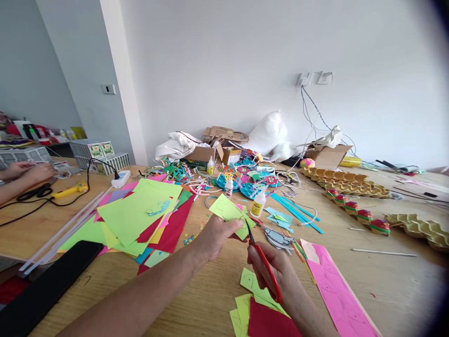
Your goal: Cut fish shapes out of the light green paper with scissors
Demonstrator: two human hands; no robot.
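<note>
Head view: a person works with both hands at a wooden table (196, 290), the left hand (219, 236) pinching a piece of yellow-green paper (226, 210) with the thumb on top, the right hand (271, 267) wrapped around red-handled scissors (269, 274). The paper, marked with drawn outlines, is held up over the middle of the table, and the scissor blades meet its right edge; how far the blades are parted cannot be told. Just below the right hand, at the near edge, lie yellow-green slips (249, 281), one bearing a drawn fish, beside a dark red sheet (268, 320). To the right rests a long pink strip (333, 285) with faint outlines; just beyond the scissors lies a grey-blue fish cutout (278, 238). A glue bottle (258, 206) stands upright farther off, near several blue strips (294, 210). On the left, overlapping colored sheets (135, 215) form a loose pile, a small blue cutout (157, 208) on top. Egg-carton trays (343, 180) and a row of painted carton cups (363, 215) fill the far right, while cardboard boxes (201, 157) sit toward the wall. At far left, the bare forearm (16, 187) of a second person reaches over the table near a yellow tool (70, 190).
</note>
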